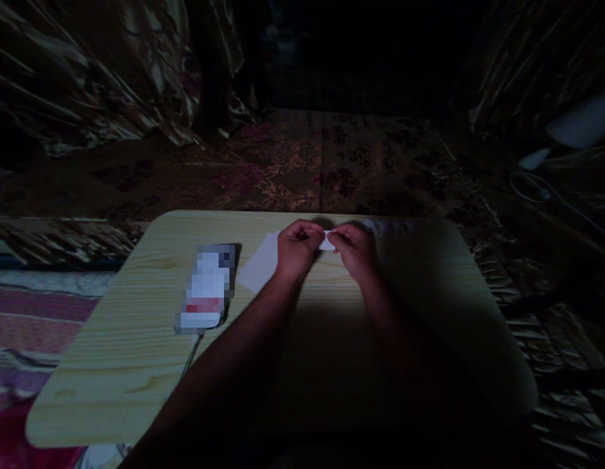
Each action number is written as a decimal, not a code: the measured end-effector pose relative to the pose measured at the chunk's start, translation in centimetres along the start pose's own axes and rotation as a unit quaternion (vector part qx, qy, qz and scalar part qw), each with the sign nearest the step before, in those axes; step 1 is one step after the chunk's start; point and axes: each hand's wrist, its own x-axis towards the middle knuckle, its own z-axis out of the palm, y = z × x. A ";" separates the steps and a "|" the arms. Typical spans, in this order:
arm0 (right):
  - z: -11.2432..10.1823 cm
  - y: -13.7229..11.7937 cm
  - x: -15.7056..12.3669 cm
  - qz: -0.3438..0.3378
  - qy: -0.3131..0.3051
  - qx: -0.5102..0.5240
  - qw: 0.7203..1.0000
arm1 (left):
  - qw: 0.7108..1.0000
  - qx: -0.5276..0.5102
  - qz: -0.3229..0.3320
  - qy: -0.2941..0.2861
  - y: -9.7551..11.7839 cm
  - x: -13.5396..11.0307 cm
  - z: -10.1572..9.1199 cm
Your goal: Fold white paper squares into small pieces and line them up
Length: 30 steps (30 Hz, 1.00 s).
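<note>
Between my two hands is a small white piece of paper (326, 241), pinched at both ends over the far part of the table. My left hand (298, 246) is closed on its left end, thumb on top. The right end is gripped by my right hand (353, 249), also between thumb and fingers. A stack of white paper sheets (260, 262) lies on the table just left of my left hand and partly behind it. Beyond my right hand sits a row of small pale pieces (390, 226), too dim to make out.
The light wood table (111, 312) has rounded corners. A phone (207, 286) with a blurred-out screen lies at left, a cable (189, 355) running from it. Patterned dark cloth (302, 156) covers the surface beyond. A white lamp (580, 124) stands at right.
</note>
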 end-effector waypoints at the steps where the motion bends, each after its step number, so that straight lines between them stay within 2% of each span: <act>1: 0.0 0.0 0.0 -0.002 0.003 0.000 1.000 | 1.000 -0.004 -0.001 0.000 0.0 0.0 0.0; 12: 0.0 0.3 0.1 0.000 0.010 0.008 1.000 | 1.000 0.015 0.001 0.011 0.1 0.0 0.1; 16: 0.1 0.8 0.2 -0.069 0.027 0.004 0.997 | 0.998 0.051 0.042 0.007 0.1 -0.2 0.1; 19: 0.2 1.1 0.0 -0.127 0.031 -0.041 0.991 | 0.990 0.104 0.095 0.018 0.2 -0.4 0.2; 24: 0.4 1.2 -0.3 -0.164 0.039 -0.105 0.980 | 0.973 0.168 0.156 0.037 0.3 -1.0 0.4; 30: 0.4 1.2 -0.5 -0.178 0.060 -0.144 0.971 | 0.968 0.185 0.157 0.064 0.2 -1.0 0.3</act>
